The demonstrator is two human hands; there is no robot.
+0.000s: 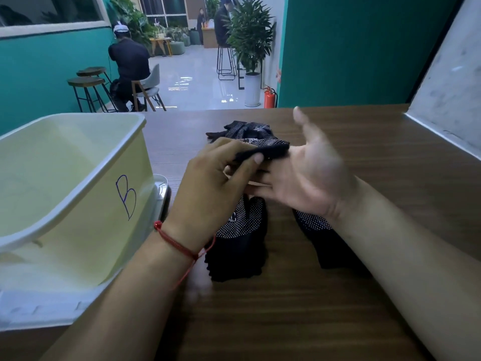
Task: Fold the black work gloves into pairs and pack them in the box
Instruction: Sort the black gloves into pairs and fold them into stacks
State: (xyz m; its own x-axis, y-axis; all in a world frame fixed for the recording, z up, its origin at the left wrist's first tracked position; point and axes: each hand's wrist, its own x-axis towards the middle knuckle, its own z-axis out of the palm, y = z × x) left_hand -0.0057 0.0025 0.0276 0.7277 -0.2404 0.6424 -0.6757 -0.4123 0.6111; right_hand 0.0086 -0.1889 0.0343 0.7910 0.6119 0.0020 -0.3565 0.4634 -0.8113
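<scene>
Black glove [263, 149] pinched in left hand [208, 183], right hand [309, 173] splayed alongside.

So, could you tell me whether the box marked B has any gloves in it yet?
Empty as far as shows: the box interior is bare pale plastic, nothing dark inside.

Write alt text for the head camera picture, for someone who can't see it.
A left hand pinches a black dotted glove against the open right hand above a wooden table. Two more gloves lie near the wrists, a pile farther back; a cream box marked B stands at left.
</scene>
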